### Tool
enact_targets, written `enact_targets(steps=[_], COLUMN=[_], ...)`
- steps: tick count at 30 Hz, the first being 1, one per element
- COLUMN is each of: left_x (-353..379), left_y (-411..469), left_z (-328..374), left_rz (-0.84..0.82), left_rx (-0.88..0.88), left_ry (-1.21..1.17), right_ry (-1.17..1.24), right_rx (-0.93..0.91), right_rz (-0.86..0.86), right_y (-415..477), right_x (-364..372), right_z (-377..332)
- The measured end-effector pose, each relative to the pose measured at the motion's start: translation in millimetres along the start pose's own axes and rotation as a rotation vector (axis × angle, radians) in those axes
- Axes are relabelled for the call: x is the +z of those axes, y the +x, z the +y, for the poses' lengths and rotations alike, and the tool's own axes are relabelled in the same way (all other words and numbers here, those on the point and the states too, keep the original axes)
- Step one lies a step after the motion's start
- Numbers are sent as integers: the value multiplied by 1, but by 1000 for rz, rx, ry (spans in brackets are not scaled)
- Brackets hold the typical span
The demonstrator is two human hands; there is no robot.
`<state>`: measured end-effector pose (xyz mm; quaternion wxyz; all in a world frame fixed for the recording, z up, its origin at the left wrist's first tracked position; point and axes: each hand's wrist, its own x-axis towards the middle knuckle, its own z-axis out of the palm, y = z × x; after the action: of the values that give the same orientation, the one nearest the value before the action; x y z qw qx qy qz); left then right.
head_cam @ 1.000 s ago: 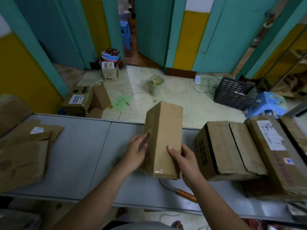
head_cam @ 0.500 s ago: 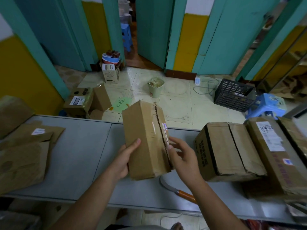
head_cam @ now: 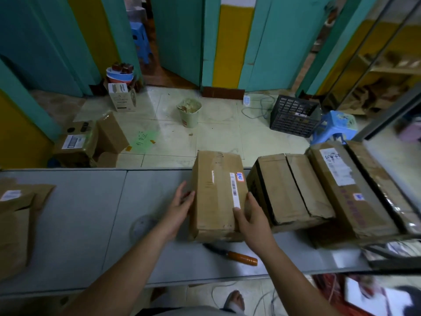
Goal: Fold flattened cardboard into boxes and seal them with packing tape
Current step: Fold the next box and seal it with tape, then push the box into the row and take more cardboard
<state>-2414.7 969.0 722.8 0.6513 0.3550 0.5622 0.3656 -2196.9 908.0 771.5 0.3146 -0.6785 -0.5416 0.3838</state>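
A closed brown cardboard box (head_cam: 216, 195) lies flat on the grey table (head_cam: 91, 213), its long side pointing away from me. A white barcode strip and a small pink sticker run along its top. My left hand (head_cam: 180, 207) presses flat against the box's left side, fingers spread. My right hand (head_cam: 249, 216) grips the near right corner, thumb on top by the end of the white strip. A knife with an orange wooden handle (head_cam: 239, 257) lies on the table just in front of the box. No tape roll is visible.
Three more closed boxes (head_cam: 293, 190) sit side by side on the table to the right. Flattened cardboard (head_cam: 16, 215) is piled at the table's left end. On the floor beyond stand a bin (head_cam: 189, 111), a black crate (head_cam: 293, 115), a blue stool (head_cam: 335, 126) and boxes (head_cam: 86, 142).
The box was held tilted above the table and turned over between both hands. Now it rests flat on the table, label side up, closer to the boxes on the right.
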Motion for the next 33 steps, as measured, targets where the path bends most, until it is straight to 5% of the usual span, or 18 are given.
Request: enact_targets(steps=[5, 13, 19, 26, 29, 33], left_x=[30, 42, 45, 45, 33, 5], left_y=[21, 39, 39, 28, 23, 16], left_z=[-6, -29, -45, -43, -30, 1], left_rz=[-122, -114, -138, -153, -214, -39], left_rx=[9, -31, -21, 42, 154, 348], left_ry=[105, 151, 297, 385, 628, 1087], right_ry=[-334, -837, -620, -523, -494, -555], right_rx=[89, 69, 155, 121, 77, -44], right_rz=[46, -154, -249, -135, -96, -50], right_y=[1, 11, 12, 10, 8, 17], right_x=[-7, 5, 7, 14, 10, 4], right_z=[2, 2, 15, 19, 18, 8])
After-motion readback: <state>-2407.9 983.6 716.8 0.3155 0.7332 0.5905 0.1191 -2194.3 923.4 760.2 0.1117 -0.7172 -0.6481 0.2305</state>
